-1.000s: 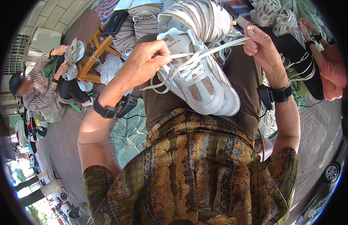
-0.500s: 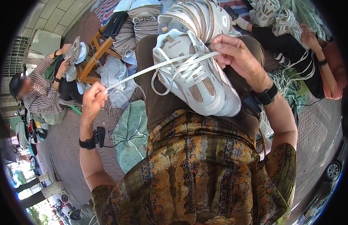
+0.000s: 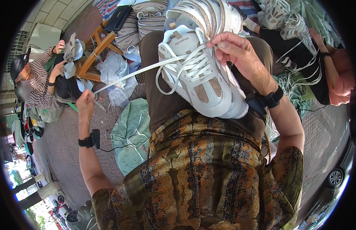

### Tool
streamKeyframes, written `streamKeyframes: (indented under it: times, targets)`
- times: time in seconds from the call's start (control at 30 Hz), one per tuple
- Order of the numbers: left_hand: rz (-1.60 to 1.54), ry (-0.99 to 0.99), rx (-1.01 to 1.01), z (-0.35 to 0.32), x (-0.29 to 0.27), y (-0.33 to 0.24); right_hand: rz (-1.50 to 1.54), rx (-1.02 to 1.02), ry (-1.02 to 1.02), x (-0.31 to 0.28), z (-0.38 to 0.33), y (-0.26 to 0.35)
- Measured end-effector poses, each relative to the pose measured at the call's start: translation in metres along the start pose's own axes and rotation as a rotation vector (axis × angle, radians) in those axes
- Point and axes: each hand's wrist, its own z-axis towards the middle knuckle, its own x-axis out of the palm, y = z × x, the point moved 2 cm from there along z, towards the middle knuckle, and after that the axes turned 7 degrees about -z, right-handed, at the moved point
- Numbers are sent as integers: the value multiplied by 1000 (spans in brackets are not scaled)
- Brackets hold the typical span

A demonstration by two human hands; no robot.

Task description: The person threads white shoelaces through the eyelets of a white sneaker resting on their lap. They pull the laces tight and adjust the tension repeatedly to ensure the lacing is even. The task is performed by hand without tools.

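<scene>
Shoe: a white and tan shoe lies across my lap, toe toward me, on my brown trousers.
Lace: the white lace runs in a straight line from the shoe's upper holes out to my left; a loose loop of it hangs over the shoe's side.
Left grip: my left grip is closed in a pinch on the lace, well apart from the shoe.
Right grip: my right grip is just over the tongue end — thumb and forefinger pinched together on the lace there.
Beyond the shoe: more white and tan shoes sit packed close together.
Ground: a green cloth lies on my left, farther off a clear plastic bag beside a wooden stool.
</scene>
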Motion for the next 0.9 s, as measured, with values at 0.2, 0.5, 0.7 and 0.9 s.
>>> streamKeyframes:
  times: [0.2,0.5,0.7,0.9]
  targets:
    - [235,21,128,22,62,-30,-128,-5,-16,5,-8,4]
    - [-159,216,311,-14,126,-193,-357,-64,86,10,-21,11]
    - [-350,311,396,-17,161,-237,-666,-128,68,21,-20,13]
    - [-273,317,450,-6,185,-253,-997,-386,86,30,-13,21]
